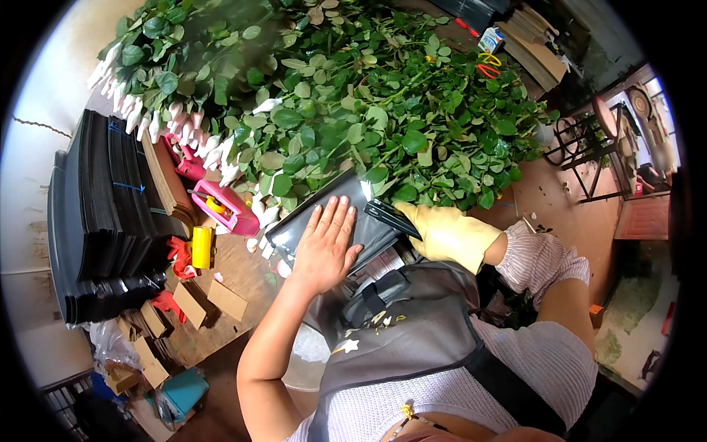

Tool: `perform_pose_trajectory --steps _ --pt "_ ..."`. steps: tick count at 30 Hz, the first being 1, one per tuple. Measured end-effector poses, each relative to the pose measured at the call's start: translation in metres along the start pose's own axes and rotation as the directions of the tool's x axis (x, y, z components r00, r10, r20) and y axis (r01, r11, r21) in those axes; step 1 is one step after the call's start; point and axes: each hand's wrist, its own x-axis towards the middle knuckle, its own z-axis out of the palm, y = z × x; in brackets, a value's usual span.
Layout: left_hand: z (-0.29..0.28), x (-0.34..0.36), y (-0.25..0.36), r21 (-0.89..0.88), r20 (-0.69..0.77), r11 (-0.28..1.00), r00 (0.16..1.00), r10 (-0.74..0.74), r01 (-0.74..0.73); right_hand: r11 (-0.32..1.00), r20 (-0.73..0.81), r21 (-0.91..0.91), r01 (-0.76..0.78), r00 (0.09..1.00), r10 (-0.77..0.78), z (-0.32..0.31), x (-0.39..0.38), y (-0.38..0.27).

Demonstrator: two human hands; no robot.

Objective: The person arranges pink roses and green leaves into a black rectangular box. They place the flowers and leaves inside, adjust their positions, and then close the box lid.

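My bare left hand (326, 247) lies flat on a glossy dark grey sheet (359, 195), fingers stretched out and pressed to it. In its yellow glove, my right hand (451, 234) is closed around a black stapler (392, 218). The stapler's front end meets the sheet's right edge; whether its jaws are pressed together cannot be made out. Just beyond the sheet lies a large heap of leafy green stems (412, 140). White sleeves (213, 151) cover the heads at the heap's left side.
Stacked black sheets (110, 199) stand at the left. Between them and my left hand are a pink tape dispenser (234, 219), a yellow roll (201, 247) and cardboard pieces (227, 300). Scissors with red and yellow handles (488, 70) rest at the heap's far right. A metal-framed stool (600, 151) stands beyond.
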Motion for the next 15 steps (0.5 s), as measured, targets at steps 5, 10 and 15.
perform_pose_trajectory --steps 5,10,15 --pt "0.002 -0.001 -0.001 -0.001 -0.026 1.000 1.000 -0.012 0.012 0.999 -0.050 0.015 0.051 0.997 -0.051 -0.004 -0.002 0.004" --pt "-0.011 -0.015 0.025 -0.451 -0.062 0.884 0.984 -0.166 0.120 0.988 -0.096 -0.148 0.054 0.993 -0.068 -0.050 -0.024 0.000" --pt "-0.020 -0.048 0.093 -0.999 -0.004 -0.039 0.829 -0.559 -0.032 0.944 -0.265 0.096 0.316 0.922 -0.282 -0.038 -0.051 -0.028"
